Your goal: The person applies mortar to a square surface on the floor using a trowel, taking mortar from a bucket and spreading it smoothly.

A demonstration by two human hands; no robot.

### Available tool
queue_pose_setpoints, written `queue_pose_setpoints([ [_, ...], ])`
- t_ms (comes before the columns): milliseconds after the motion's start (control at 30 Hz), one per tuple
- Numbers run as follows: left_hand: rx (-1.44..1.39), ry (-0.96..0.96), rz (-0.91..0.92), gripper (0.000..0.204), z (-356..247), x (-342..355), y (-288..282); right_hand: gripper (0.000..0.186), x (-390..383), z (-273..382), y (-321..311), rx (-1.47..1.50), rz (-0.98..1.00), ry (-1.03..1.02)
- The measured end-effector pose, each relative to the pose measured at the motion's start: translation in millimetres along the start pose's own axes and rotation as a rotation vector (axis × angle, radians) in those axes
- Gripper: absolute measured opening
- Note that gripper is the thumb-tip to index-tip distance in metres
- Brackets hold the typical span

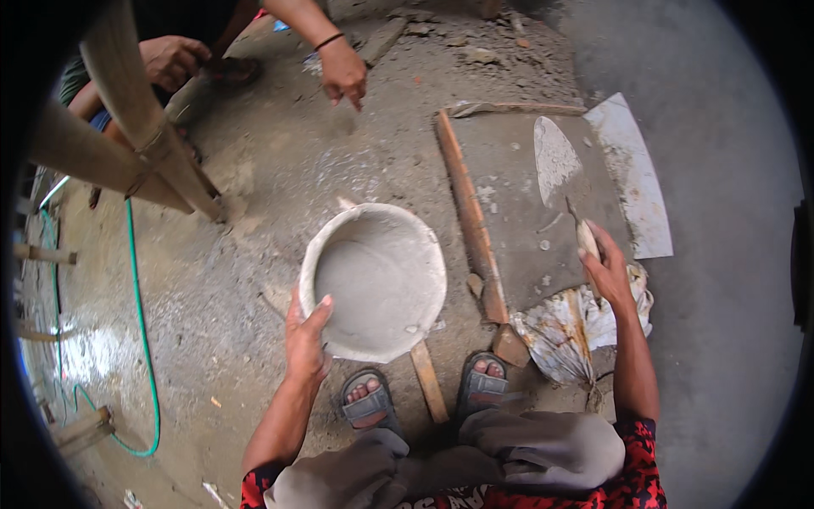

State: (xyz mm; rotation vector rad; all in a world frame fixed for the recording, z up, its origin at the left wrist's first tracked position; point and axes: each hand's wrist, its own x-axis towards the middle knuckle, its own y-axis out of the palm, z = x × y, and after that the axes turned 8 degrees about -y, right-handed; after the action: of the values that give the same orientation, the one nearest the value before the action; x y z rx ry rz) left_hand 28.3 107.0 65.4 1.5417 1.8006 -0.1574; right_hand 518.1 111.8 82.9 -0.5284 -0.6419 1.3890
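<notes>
My left hand (307,339) grips the near-left rim of a round, cement-coated pan (381,288) with pale grey material across its inside. In my right hand (606,271) is the handle of a trowel (555,157), its pointed blade coated with light mortar and held over a framed slab of grey mortar (517,237). A wooden batten (466,212) edges the slab's left side, a white sheet (636,187) lies along its right, and a crumpled, stained sack (555,335) lies at its near end.
Another person's hand (343,76) points downward at upper left; their other hand (174,64) is behind bamboo poles (127,93). A green hose (140,322) runs along the left floor. A loose plank (428,382) lies between my sandalled feet. Rubble (479,55) lies beyond the slab.
</notes>
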Motion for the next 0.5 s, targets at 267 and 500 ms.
queue_pose_setpoints([
  [267,0.271,0.178,0.146,0.066,-1.1,-9.3,5.3,0.048,-1.4,174.7,74.0,-0.399,0.785,-0.273],
  [500,0.756,0.426,0.160,0.061,-19.9,-27.2,24.1,0.035,31.8,180.3,109.3,-0.554,1.048,-0.287],
])
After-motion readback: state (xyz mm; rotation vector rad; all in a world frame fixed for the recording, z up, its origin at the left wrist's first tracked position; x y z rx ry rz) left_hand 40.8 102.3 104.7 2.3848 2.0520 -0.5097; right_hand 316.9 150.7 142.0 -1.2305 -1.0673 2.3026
